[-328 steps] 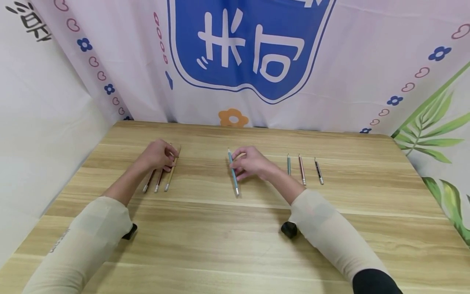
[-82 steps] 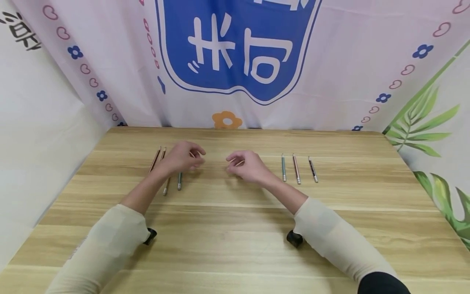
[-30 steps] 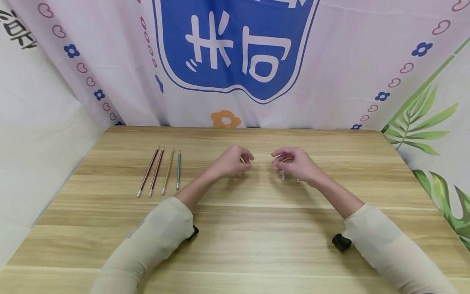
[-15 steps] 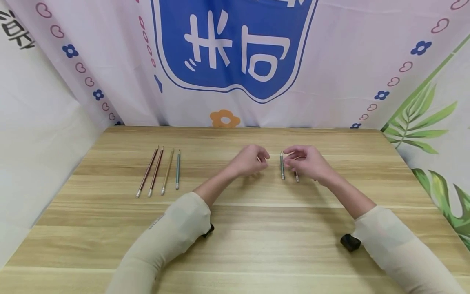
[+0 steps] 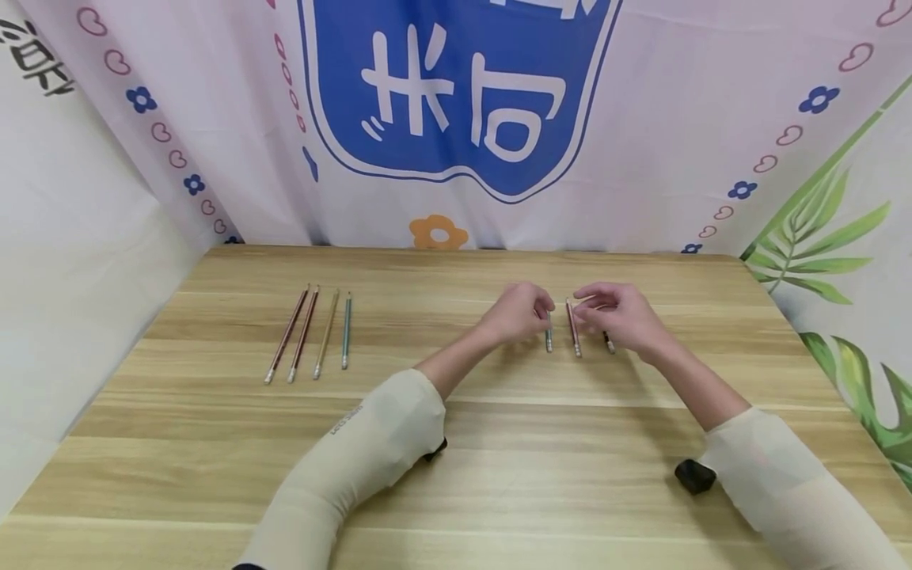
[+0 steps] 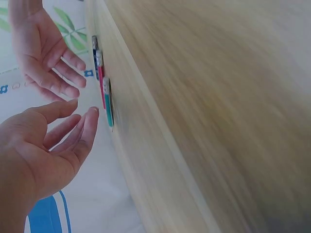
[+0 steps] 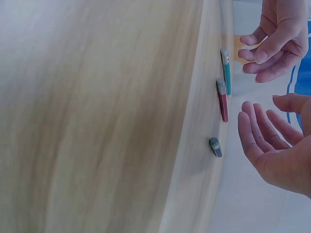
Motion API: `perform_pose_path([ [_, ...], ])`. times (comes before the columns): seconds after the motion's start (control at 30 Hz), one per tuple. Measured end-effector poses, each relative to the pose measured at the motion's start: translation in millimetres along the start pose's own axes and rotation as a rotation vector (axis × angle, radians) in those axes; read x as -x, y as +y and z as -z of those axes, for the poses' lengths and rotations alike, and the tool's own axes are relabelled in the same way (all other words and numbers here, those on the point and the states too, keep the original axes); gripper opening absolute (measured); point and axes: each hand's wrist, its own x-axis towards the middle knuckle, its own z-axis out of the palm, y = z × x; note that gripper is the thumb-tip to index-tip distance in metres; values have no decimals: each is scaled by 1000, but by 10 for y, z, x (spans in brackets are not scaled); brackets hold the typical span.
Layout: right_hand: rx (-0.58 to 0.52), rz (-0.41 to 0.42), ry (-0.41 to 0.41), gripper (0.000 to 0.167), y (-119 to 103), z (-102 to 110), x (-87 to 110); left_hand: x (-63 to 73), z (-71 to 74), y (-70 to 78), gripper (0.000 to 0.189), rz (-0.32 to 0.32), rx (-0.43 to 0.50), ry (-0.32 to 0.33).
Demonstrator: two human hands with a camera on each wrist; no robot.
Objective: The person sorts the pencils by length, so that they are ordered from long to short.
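My left hand (image 5: 520, 313) hovers over the teal pencil (image 5: 549, 340) at the right side of the table, hiding its upper part. In the left wrist view its loosely bent fingers (image 6: 87, 138) are apart from that pencil. My right hand (image 5: 618, 317) is just to the right, its fingertips close by the red pencil (image 5: 575, 336) and its palm covering most of a short black pencil (image 5: 609, 343). The right wrist view shows these fingers (image 7: 248, 138) relaxed with nothing between them. All three pencils lie with their eraser ends toward me.
Farther left lie two dark red pencils (image 5: 286, 336) (image 5: 304, 336), a yellow pencil (image 5: 326, 336) and another teal pencil (image 5: 346, 336), side by side on the wooden table (image 5: 456, 475). A printed curtain (image 5: 641, 158) hangs behind the table's far edge.
The blue pencil my right hand held earliest has left the middle; a teal one has since joined the left row. Lately both hands, holding nothing, moved right to the three right-hand pencils.
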Motion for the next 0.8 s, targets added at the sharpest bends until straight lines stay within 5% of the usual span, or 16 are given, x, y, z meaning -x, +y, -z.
perform_pose_path([
  [0.33,-7,-59,27,38,39,94,32,-147,-151,154,23,21,-81,36],
  [0.53,-60,-41,40,39,83,132,38,-246,-249,233,4,1,-175,80],
  [0.8,-63,-18,89,38,107,137,28,-332,-369,337,15,66,-216,93],
])
